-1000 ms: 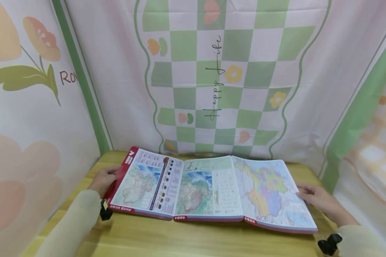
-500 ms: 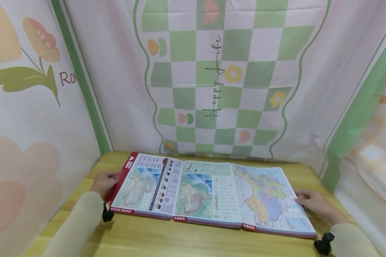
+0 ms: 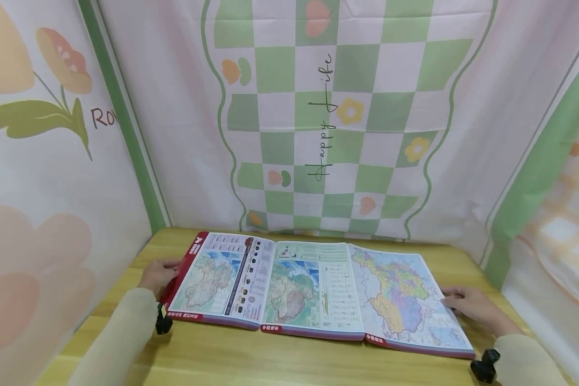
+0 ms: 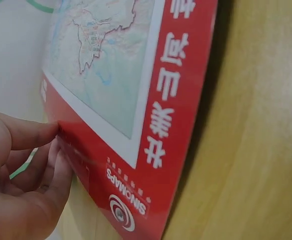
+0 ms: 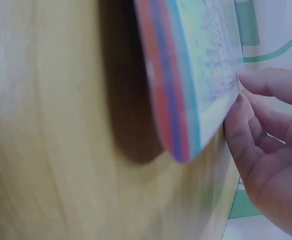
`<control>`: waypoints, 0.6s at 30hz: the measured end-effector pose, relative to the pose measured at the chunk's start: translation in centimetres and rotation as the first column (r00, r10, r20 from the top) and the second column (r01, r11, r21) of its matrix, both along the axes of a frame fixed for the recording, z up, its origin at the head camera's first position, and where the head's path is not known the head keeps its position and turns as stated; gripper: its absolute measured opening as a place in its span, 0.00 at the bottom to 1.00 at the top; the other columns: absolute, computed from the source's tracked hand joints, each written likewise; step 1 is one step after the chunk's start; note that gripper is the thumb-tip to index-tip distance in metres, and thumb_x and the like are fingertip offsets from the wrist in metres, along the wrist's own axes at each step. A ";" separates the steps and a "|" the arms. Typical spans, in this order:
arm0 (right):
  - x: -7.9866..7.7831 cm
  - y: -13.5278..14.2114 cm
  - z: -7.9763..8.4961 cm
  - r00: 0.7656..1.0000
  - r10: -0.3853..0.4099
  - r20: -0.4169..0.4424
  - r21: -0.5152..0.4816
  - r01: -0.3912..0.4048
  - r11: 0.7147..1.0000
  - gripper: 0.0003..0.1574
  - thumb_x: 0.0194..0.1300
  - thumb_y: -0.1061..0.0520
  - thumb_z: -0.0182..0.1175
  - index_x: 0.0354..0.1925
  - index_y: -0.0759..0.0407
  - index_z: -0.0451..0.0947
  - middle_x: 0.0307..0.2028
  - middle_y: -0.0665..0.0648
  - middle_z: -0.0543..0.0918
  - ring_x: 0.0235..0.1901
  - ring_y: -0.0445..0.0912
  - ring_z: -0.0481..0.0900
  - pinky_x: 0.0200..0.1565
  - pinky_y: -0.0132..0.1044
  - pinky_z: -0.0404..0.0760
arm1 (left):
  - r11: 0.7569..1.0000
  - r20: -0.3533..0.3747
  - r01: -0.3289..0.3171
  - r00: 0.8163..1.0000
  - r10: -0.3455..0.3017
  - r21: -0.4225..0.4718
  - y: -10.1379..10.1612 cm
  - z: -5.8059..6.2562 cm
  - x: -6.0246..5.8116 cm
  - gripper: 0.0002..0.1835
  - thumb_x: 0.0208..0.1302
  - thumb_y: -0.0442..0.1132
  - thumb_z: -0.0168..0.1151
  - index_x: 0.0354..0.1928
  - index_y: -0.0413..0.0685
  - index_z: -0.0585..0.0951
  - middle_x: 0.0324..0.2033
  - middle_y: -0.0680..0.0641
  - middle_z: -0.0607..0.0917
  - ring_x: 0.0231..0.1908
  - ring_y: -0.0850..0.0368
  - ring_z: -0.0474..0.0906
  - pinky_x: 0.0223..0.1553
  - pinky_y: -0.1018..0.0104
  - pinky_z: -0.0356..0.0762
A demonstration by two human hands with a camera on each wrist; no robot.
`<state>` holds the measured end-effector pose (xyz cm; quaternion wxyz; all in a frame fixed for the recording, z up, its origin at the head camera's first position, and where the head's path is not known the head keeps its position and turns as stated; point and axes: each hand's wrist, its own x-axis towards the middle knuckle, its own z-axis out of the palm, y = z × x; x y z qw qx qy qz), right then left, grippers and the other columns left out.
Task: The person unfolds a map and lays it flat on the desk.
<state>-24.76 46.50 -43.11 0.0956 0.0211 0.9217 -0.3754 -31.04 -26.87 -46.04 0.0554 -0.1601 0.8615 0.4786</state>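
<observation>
A folding map (image 3: 338, 295) lies spread across the table in three panels, its printed maps upside down from my view. White lettering runs along the red border (image 4: 153, 120) in the left wrist view. My left hand (image 3: 158, 274) pinches the red left edge between thumb and fingers. At the far end, my right hand (image 3: 477, 306) pinches the right edge of the coloured map panel. The right wrist view shows the panel's layered red, blue and teal edges (image 5: 173, 100), lifted a little off the table with a shadow beneath. Fingertips under the map are partly hidden.
The map rests on a yellow wood-grain table (image 3: 251, 356). A green-and-white checkered curtain (image 3: 313, 134) hangs right behind the table's back edge, and flowered cloth (image 3: 120, 187) closes in the left side. Each wrist wears a small black device (image 3: 485, 365).
The map has come down and towards me, most clearly at the middle and right panels, and lies flatter. Both hands keep their hold; the right hand has shifted slightly lower and left.
</observation>
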 end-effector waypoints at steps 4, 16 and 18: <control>0.1 0.2 0.2 1.000 0.015 -0.002 0.024 -0.015 1.000 0.34 0.73 0.58 0.57 0.62 0.86 0.63 0.50 0.77 0.79 0.42 0.52 0.82 0.40 0.36 0.83 | 1.000 -0.005 0.011 1.000 -0.011 -0.012 0.2 0.3 0.1 0.23 0.72 0.30 0.53 0.66 0.31 0.71 0.64 0.27 0.70 0.63 0.30 0.65 0.64 0.36 0.63; 0.4 0.2 1.4 0.997 0.030 -0.071 0.099 -0.022 0.995 0.35 0.75 0.55 0.55 0.62 0.86 0.62 0.43 0.68 0.83 0.36 0.47 0.81 0.37 0.36 0.83 | 0.998 -0.023 0.064 0.998 -0.064 -0.002 0.7 1.1 -0.6 0.25 0.73 0.35 0.54 0.68 0.30 0.69 0.63 0.28 0.72 0.61 0.33 0.69 0.61 0.38 0.68; 0.4 0.0 1.6 0.994 0.045 -0.098 0.133 -0.032 0.991 0.34 0.75 0.55 0.54 0.62 0.85 0.64 0.42 0.66 0.83 0.35 0.48 0.81 0.36 0.37 0.82 | 0.997 -0.038 0.080 0.996 -0.080 0.002 0.9 1.2 -0.7 0.25 0.74 0.37 0.55 0.68 0.31 0.69 0.63 0.28 0.72 0.61 0.33 0.69 0.61 0.38 0.69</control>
